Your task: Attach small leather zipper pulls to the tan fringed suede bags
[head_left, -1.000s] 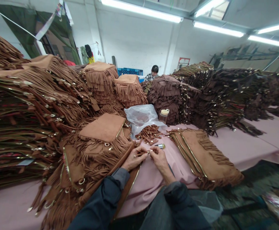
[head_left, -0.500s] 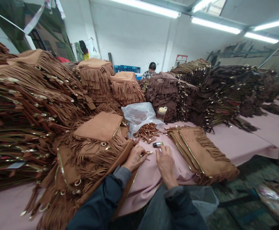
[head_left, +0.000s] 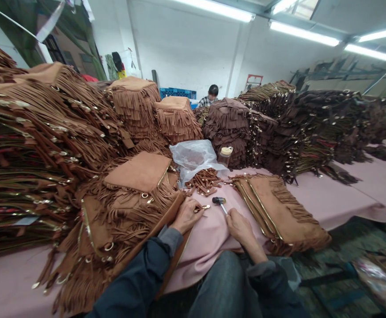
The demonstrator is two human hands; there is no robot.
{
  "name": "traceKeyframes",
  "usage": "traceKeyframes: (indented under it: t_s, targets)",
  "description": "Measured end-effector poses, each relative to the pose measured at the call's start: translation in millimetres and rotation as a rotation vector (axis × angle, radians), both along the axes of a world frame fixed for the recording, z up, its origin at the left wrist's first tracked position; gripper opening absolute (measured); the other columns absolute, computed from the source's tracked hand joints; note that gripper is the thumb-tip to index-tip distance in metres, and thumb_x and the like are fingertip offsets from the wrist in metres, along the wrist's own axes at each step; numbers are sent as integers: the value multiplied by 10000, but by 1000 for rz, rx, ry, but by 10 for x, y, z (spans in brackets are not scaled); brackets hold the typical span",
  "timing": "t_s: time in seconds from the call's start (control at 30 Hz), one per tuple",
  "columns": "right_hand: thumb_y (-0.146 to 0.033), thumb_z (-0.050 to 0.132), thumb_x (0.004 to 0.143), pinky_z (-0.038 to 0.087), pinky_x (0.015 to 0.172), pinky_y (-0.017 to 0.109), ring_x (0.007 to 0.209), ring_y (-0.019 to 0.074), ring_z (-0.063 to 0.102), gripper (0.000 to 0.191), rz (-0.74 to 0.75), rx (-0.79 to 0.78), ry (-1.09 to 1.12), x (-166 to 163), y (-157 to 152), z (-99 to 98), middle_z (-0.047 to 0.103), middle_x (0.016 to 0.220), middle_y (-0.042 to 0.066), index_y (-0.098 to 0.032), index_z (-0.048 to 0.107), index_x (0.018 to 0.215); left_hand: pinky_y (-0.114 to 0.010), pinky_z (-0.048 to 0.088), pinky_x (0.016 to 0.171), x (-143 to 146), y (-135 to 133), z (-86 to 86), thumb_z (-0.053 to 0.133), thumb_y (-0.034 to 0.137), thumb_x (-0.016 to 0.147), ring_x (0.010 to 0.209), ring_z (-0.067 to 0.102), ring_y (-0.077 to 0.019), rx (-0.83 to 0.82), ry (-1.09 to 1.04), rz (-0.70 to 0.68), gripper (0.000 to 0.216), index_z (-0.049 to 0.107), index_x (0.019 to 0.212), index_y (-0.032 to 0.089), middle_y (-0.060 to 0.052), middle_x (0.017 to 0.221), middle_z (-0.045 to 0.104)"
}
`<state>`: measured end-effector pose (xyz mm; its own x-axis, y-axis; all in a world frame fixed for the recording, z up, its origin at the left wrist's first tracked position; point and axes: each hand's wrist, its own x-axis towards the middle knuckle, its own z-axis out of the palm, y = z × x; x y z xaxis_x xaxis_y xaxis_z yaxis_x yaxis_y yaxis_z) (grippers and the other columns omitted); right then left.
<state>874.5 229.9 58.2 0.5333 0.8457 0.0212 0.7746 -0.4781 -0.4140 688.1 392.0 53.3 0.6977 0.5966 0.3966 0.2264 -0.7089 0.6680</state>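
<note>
Gripping a small hammer [head_left: 220, 203] by its handle, my right hand [head_left: 241, 227] is closed around the grip low on the pink bench [head_left: 328, 201], with the dark hammer head sticking out toward 11 o'clock from my knuckles. My left hand [head_left: 187, 214] lies just at 9 o'clock of it, fingers curled and pinching a small brown strap piece with gold metal end [head_left: 203, 207] flat against the bench cloth; the metal tip pokes out toward the hammer head, the two near but not touching.

Under my left wrist runs the edge of a tan fringed suede bag [head_left: 136, 194], lying at 10 o'clock with its flat flap up and rings showing. At 12 o'clock from my hands sits a loose heap of brown strap pieces [head_left: 205, 181], spilling from a crumpled clear plastic bag [head_left: 194, 158], and just beyond it at 1 o'clock stands a jar with a pale lid [head_left: 225, 155]. At 3 o'clock lies another stack of tan fringed bags [head_left: 279, 212] with gold zips along the edges.

Farther out, tall piles of tan bags [head_left: 47, 145] fill 9 to 11 o'clock, and dark brown piles [head_left: 299, 128] fill 1 to 2 o'clock. Another person [head_left: 209, 95] sits far off at 12 o'clock by a white wall.
</note>
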Motion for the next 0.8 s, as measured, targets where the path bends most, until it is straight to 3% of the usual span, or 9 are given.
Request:
traceKeyframes:
  t_s: [0.13,0.23,0.37,0.43,0.67,0.8]
  targets:
    - [-297,320,1010,331,586,252,665,175,604,255,61,134,261,-147,-62,-11,642,774,33,-195,553,988,-363,454,891,31,6,-35,661,312,843,1004,538,-248,51,33,37,123,711,820,202,-76,906,652]
    - [-348,272,1029,409,598,244,626,162,603,349,124,263,389,-312,-46,-43,651,814,14,-190,545,1178,-374,457,917,33,6,-21,637,312,860,1031,522,-250,115,74,37,141,710,814,200,-78,930,643]
    - [-293,352,1011,468,841,284,971,215,659,378,198,225,195,-423,30,-25,698,1034,83,-199,553,1317,-370,470,898,28,12,-6,656,300,843,1010,529,-252,149,103,38,121,701,796,198,-80,913,640]
    - [-263,355,1011,460,900,296,1052,233,648,386,199,158,119,-427,45,36,698,1067,107,-186,567,1324,-365,473,885,28,14,-9,656,285,839,1000,532,-249,156,109,35,111,694,785,196,-78,902,639]
    - [-261,302,1048,469,848,269,1017,216,660,447,212,227,-40,-534,-26,292,663,1128,117,-190,420,1473,-350,474,849,43,27,-30,636,277,855,969,533,-239,157,97,22,124,665,772,189,-72,880,644]
    - [-241,347,1042,454,771,258,940,208,672,388,213,21,-90,-515,38,237,681,1041,92,-219,507,1395,-347,468,856,38,36,-41,657,226,821,964,538,-233,154,73,11,51,663,788,188,-67,881,648]
